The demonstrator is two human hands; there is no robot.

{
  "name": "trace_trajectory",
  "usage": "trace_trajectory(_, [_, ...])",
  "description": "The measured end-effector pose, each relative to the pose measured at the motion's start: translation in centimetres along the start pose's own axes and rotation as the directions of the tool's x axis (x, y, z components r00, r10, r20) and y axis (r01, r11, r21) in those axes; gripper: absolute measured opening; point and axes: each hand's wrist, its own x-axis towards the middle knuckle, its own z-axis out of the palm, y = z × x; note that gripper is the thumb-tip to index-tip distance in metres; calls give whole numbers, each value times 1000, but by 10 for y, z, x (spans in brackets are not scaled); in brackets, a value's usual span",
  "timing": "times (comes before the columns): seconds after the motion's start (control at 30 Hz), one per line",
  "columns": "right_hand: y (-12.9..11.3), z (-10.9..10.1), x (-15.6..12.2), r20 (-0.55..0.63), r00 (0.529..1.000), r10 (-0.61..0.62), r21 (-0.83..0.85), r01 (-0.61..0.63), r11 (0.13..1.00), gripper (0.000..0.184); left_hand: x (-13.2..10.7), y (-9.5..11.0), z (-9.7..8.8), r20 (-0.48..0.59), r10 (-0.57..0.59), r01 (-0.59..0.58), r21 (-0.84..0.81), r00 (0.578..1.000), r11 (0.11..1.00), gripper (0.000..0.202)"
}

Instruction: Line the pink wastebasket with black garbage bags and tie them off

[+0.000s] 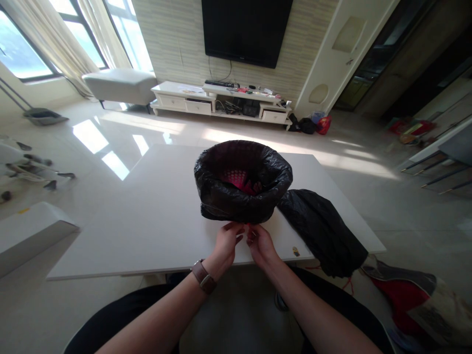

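Observation:
A pink perforated bin point(241, 181) stands on the white table point(147, 216), lined with a black plastic bag point(236, 199) folded over its rim. My left hand point(226, 242), with a brown watch strap on its wrist, and my right hand point(260, 242) meet just below the bin's near side. Both hands have their fingers pinched together at the bag's lower edge, where a thin red drawstring seems to show between them. A second black bag point(320, 226) lies flat on the table to the right of the bin, hanging over the table's edge.
A white block point(29, 231) sits at the left. A red and grey cloth item point(405, 290) lies on the floor at the right. Farther back are a TV stand point(221, 101), a wall TV point(245, 27), a grey bench point(118, 83) and chairs point(438, 167).

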Motion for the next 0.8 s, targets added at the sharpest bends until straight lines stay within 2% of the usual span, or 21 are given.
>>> trace_trajectory(0.3, [3,-2,1,11,1000,-7,-21,7,1000,24,-5,1,2,33,-14,14,-4,999,1000,26])
trace_trajectory(0.8, [-3,2,-2,-6,999,-32,-26,32,999,15,1,3,-1,-44,9,-11,-41,999,999,21])
